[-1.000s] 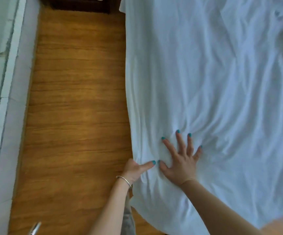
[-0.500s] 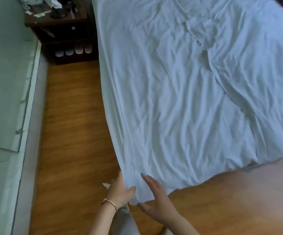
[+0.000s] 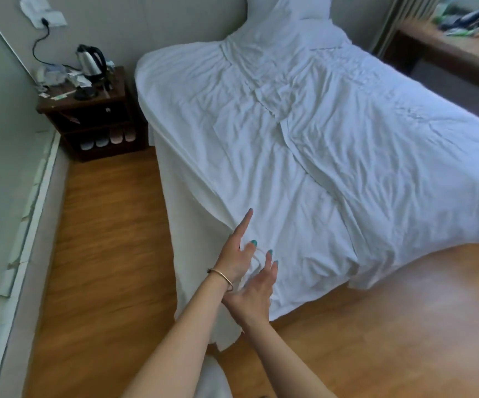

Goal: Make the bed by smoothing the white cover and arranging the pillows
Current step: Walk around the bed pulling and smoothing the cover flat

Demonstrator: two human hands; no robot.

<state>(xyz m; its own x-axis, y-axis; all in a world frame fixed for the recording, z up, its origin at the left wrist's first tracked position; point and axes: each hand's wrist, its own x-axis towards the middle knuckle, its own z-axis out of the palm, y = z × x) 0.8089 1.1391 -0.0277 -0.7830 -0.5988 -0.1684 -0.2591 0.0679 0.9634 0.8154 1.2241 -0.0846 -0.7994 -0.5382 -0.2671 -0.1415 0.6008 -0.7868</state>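
The white cover (image 3: 304,156) lies wrinkled over the whole bed and hangs down its left side to the floor. White pillows (image 3: 290,12) are stacked against the wall at the head. My left hand (image 3: 236,251), with a bracelet on the wrist, is at the near left corner with straight fingers on the cover. My right hand (image 3: 254,294) is just below it, fingers straight, at the cover's corner. Neither hand grips the fabric as far as I can see.
A dark wooden nightstand (image 3: 94,110) with a kettle (image 3: 90,63) and clutter stands at the bed's left, slippers on its lower shelf. Wooden floor (image 3: 103,254) runs along the left side and foot. A desk (image 3: 447,47) with items is at the far right.
The view has lifted from the cover's near edge to show the whole bed. Both hands have let go of the corner edge and now lie with straight fingers on top of it.
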